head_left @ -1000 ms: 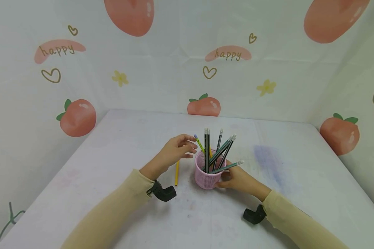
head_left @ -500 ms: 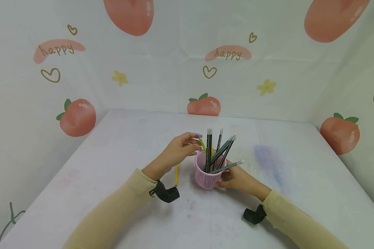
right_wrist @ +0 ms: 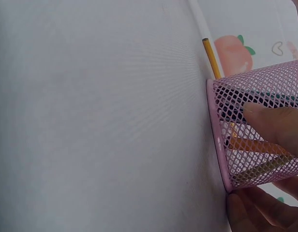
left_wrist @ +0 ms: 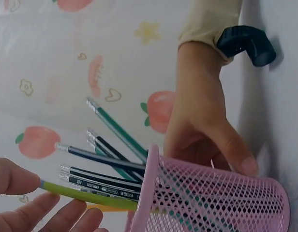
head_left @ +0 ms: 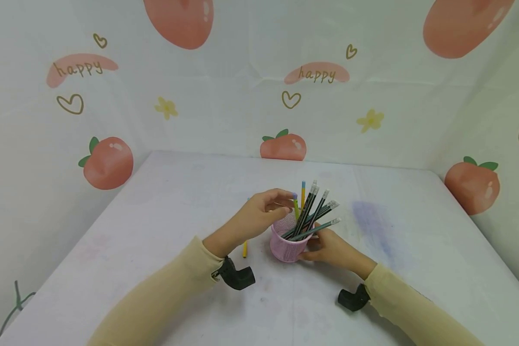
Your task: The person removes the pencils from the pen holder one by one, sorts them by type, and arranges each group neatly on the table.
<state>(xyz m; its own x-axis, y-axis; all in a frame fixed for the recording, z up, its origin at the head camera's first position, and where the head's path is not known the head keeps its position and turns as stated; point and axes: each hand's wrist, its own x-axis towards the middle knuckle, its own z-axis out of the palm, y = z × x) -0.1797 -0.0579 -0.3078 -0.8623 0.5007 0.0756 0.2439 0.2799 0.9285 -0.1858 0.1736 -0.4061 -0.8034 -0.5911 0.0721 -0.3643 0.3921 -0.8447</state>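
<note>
A pink mesh pencil cup (head_left: 287, 250) stands upright on the table, leaning full of black and green pencils (head_left: 307, 206) with white eraser ends. My right hand (head_left: 328, 247) grips its side, the thumb (right_wrist: 275, 125) on the mesh and the other fingers round the far side. Over the rim, my left hand (head_left: 261, 211) touches the upper end of a yellow-green pencil (left_wrist: 81, 193) with loosely bent fingers; its lower end is inside the cup. An orange pencil (head_left: 303, 192) with a blue end also stands in the cup, behind the others.
A yellow pencil (head_left: 244, 250) lies on the white table (head_left: 177, 187), left of the cup and partly hidden under the left hand. A fruit-print cloth (head_left: 225, 96) hangs behind. Each wrist carries a black camera mount (head_left: 238, 278).
My left hand has moved right, and the yellow-green pencil has swung upright with it. The black pencils now lean further right, and the orange pencil's blue end shows. My right hand stays put.
</note>
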